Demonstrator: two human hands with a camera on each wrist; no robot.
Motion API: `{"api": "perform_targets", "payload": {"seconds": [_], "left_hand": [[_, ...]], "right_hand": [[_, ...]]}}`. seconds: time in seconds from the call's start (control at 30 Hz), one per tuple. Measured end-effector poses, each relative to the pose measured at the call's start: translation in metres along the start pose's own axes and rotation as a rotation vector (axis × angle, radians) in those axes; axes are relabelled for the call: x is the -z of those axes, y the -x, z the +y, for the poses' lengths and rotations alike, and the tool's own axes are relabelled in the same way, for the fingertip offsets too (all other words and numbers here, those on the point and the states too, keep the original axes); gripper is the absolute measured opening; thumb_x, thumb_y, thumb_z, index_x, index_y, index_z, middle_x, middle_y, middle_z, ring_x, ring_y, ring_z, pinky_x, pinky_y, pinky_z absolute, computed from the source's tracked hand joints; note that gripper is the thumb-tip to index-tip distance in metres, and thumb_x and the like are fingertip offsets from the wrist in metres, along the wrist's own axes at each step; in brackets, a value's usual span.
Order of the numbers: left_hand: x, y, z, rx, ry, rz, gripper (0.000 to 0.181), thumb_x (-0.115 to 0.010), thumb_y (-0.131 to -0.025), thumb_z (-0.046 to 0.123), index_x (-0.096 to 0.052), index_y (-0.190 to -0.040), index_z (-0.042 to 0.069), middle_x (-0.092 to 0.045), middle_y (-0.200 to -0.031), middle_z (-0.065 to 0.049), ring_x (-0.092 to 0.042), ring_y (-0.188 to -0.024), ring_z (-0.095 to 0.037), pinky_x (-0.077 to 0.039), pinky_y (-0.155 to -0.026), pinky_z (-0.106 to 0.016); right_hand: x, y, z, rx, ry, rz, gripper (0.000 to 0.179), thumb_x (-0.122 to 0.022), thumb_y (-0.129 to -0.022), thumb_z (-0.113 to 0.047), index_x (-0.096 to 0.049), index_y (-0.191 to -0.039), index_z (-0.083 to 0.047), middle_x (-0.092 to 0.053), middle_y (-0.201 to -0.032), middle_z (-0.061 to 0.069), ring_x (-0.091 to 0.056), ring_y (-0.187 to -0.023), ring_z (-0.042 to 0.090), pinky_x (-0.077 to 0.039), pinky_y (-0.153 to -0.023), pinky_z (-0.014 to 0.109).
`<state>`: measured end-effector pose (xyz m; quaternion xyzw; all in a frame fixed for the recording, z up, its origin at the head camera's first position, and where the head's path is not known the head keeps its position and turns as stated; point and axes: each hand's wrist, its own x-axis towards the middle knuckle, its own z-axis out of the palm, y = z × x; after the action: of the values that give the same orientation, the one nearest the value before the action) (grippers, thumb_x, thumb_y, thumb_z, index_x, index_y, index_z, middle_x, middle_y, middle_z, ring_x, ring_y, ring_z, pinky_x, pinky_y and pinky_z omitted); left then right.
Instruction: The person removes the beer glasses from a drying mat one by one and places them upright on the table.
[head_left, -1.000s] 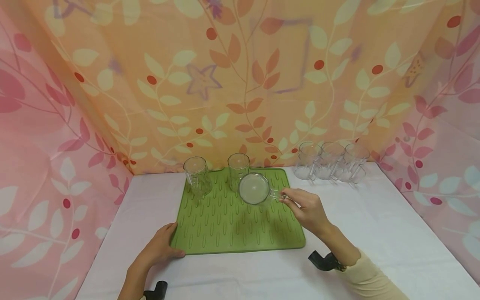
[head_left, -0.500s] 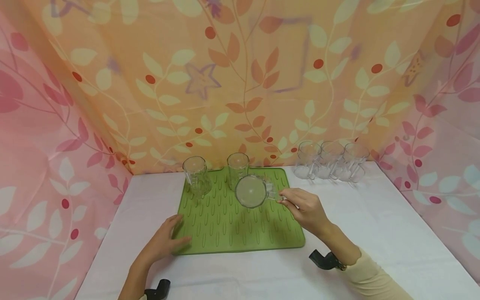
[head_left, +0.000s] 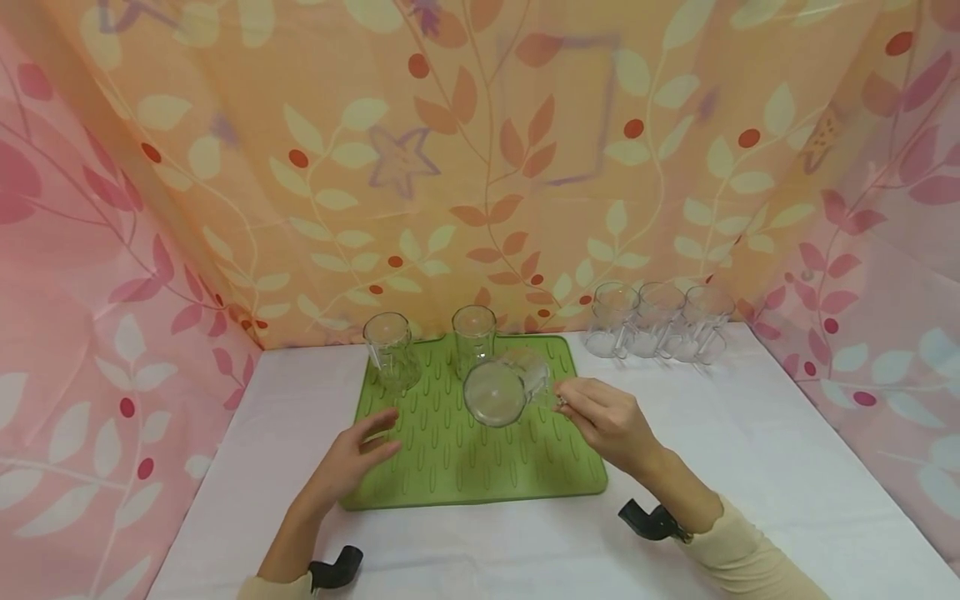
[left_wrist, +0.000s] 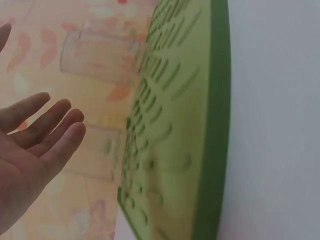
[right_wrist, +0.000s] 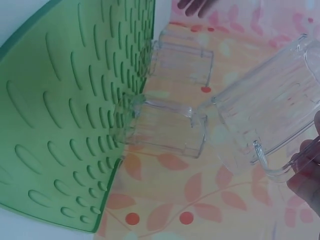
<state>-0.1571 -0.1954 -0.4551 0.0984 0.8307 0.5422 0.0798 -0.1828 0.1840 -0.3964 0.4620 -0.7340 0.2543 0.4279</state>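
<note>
My right hand point(head_left: 606, 421) pinches the handle of a clear glass mug point(head_left: 497, 393), which it holds tilted above the green drying mat point(head_left: 450, 467). In the right wrist view the mug point(right_wrist: 275, 100) hangs at a slant, with fingertips point(right_wrist: 305, 177) on its handle. My left hand point(head_left: 352, 462) is raised over the mat's left side, fingers spread and holding nothing; the left wrist view shows its palm and fingers point(left_wrist: 45, 130) apart from any glass. Two more mugs stand upright at the back of the mat, one at left point(head_left: 392, 354) and one near the middle point(head_left: 474, 337).
Three clear mugs point(head_left: 660, 321) stand in a row on the white tablecloth point(head_left: 720, 433) at the back right, handles toward the front. A patterned orange curtain point(head_left: 480, 208) rises right behind the table, with pink cloth point(head_left: 90, 333) at the sides.
My left hand has let go of the mat's left edge and lifted rightward over it. The mug in my right hand has tipped further onto its side and shifted slightly left and nearer.
</note>
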Motion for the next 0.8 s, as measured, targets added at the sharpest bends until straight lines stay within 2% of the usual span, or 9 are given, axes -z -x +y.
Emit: {"api": "perform_targets", "payload": {"seconds": [0.17, 0.27, 0.47, 0.67, 0.8], "left_hand": [[-0.008, -0.006, 0.008, -0.041, 0.070, -0.011, 0.057, -0.061, -0.096, 0.022, -0.041, -0.144, -0.003, -0.046, -0.146, -0.024, -0.043, -0.136, -0.039, -0.046, -0.107, -0.035], [-0.012, -0.010, 0.015, -0.040, 0.091, -0.024, 0.056, -0.060, -0.097, 0.024, -0.042, -0.144, -0.002, -0.047, -0.145, -0.023, -0.044, -0.136, -0.038, -0.047, -0.105, -0.031], [-0.017, -0.017, 0.031, 0.036, 0.113, -0.015, 0.055, -0.061, -0.096, 0.030, -0.045, -0.143, 0.005, -0.052, -0.144, -0.014, -0.046, -0.136, -0.030, -0.044, -0.110, -0.043], [-0.020, -0.025, 0.047, 0.011, 0.126, -0.034, 0.055, -0.059, -0.097, 0.033, -0.045, -0.143, 0.006, -0.053, -0.142, -0.014, -0.047, -0.135, -0.031, -0.039, -0.112, -0.051], [-0.022, -0.029, 0.057, 0.027, 0.152, -0.064, 0.057, -0.059, -0.096, 0.039, -0.046, -0.143, 0.010, -0.054, -0.143, -0.009, -0.049, -0.134, -0.029, -0.037, -0.114, -0.051]], "right_hand": [[0.000, -0.003, -0.002, 0.043, 0.007, 0.028, 0.032, -0.055, -0.100, -0.022, -0.074, -0.092, 0.004, -0.073, -0.087, 0.011, -0.071, -0.078, 0.023, -0.060, -0.070, 0.030], [-0.001, -0.003, -0.002, 0.064, 0.017, 0.037, 0.031, -0.056, -0.099, -0.021, -0.074, -0.091, 0.003, -0.074, -0.087, 0.011, -0.071, -0.078, 0.023, -0.060, -0.069, 0.032], [-0.003, -0.003, -0.004, 0.101, 0.034, 0.039, 0.029, -0.056, -0.099, -0.019, -0.074, -0.091, 0.003, -0.073, -0.087, 0.011, -0.071, -0.079, 0.024, -0.060, -0.069, 0.034], [-0.006, -0.003, -0.003, 0.164, 0.057, 0.054, 0.026, -0.056, -0.099, -0.013, -0.073, -0.090, 0.004, -0.074, -0.086, 0.014, -0.071, -0.077, 0.027, -0.060, -0.067, 0.035], [-0.009, -0.003, -0.003, 0.214, 0.076, 0.078, 0.024, -0.057, -0.098, -0.010, -0.073, -0.088, 0.004, -0.074, -0.083, 0.014, -0.071, -0.076, 0.027, -0.061, -0.066, 0.035]]}}
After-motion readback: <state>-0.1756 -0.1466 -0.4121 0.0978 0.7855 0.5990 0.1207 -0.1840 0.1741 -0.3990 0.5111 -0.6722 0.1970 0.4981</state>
